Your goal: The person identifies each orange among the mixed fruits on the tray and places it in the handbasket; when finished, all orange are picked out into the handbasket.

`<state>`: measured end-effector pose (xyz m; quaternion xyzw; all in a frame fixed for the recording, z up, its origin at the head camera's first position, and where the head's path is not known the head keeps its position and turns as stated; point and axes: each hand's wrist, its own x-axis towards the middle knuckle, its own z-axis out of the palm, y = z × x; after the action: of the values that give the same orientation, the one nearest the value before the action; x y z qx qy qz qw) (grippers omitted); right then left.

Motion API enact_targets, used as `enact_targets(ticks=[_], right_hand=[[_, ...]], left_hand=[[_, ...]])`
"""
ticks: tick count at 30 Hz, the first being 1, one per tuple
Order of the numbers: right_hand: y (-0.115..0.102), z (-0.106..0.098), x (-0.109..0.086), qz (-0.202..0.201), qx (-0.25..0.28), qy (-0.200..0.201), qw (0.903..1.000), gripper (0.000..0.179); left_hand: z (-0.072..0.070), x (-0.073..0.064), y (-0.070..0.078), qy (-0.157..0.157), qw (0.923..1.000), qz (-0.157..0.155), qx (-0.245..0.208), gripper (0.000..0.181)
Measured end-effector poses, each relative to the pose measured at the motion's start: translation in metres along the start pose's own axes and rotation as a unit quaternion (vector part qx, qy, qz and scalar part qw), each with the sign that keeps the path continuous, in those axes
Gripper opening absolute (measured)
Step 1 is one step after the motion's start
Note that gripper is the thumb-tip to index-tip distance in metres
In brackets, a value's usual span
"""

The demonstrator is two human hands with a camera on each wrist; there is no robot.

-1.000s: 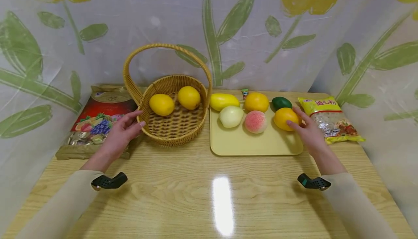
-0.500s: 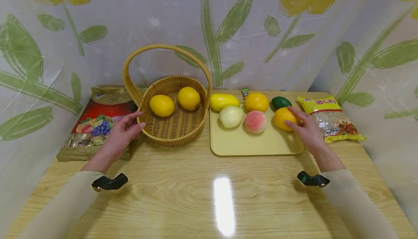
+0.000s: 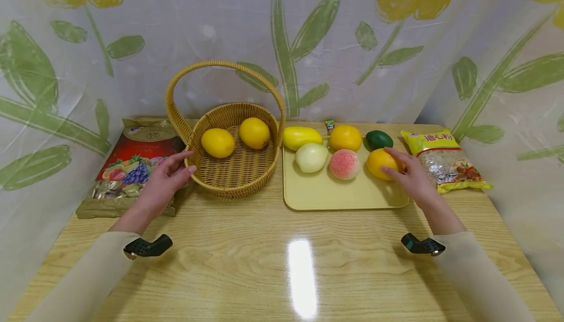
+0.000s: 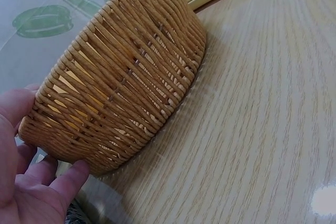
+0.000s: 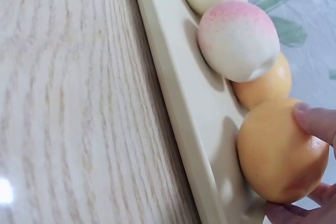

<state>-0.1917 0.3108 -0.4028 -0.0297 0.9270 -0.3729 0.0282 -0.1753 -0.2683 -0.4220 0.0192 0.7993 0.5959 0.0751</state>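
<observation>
The right hand [image 3: 411, 177] grasps an orange fruit [image 3: 380, 164] at the right end of the yellow tray [image 3: 335, 198], thumb on its near side and fingers round its right side (whether the fruit is lifted off the tray, I cannot tell). The left hand [image 3: 163, 180] pinches the near left rim of the wicker basket [image 3: 232, 191], with fingertips against the outside of the woven wall. The basket stands upright on the wood-grained counter [image 3: 229, 258], just left of the tray, its tall handle arching overhead.

Inside the basket are two yellow fruits [image 3: 218, 143], one on the left, the other a little farther right. On the tray, left of the grasped fruit, sit a pink-and-white peach [image 3: 344, 164] and, farther left, a pale green fruit [image 3: 311, 158]. Behind them, on the far side, lie a long yellow fruit [image 3: 301, 138] at the left and a second orange fruit [image 3: 345, 138]; a dark green fruit [image 3: 379, 140] is at the far right corner.

A small green packet [image 3: 329, 126] is beyond the tray. A yellow bag [image 3: 447, 160] lies right of the right hand, and a red-and-brown bag [image 3: 141, 158] lies left of the basket. Flower-patterned cloth [image 3: 211, 23] hangs behind everything.
</observation>
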Motion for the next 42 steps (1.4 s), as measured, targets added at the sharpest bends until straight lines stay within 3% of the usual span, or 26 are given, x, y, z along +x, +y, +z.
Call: enact_targets(ticks=[9,21,32,39,42], right_hand=[[-0.001,-0.004,-0.006,-0.041,-0.028,-0.030,0.9983,0.062],[-0.010,-0.003,-0.013,-0.044,-0.094,-0.051,0.9933,0.065],[-0.011,0.001,-0.011,-0.062,-0.079,-0.039,0.9942,0.061],[-0.008,-0.002,-0.008,-0.039,-0.065,-0.055,0.9956,0.065],[-0.009,-0.004,-0.007,-0.027,-0.049,-0.042,0.9976,0.064]], left_hand=[[-0.001,-0.002,0.002,-0.006,1.0000,-0.008,-0.001,0.067],[0.000,-0.003,0.002,-0.006,0.9999,-0.010,0.002,0.068],[-0.001,-0.003,0.004,-0.006,0.9999,-0.012,0.005,0.068],[-0.003,-0.002,0.007,-0.009,0.9998,-0.005,0.019,0.067],[-0.002,-0.001,0.007,-0.010,0.9998,-0.002,0.018,0.068]])
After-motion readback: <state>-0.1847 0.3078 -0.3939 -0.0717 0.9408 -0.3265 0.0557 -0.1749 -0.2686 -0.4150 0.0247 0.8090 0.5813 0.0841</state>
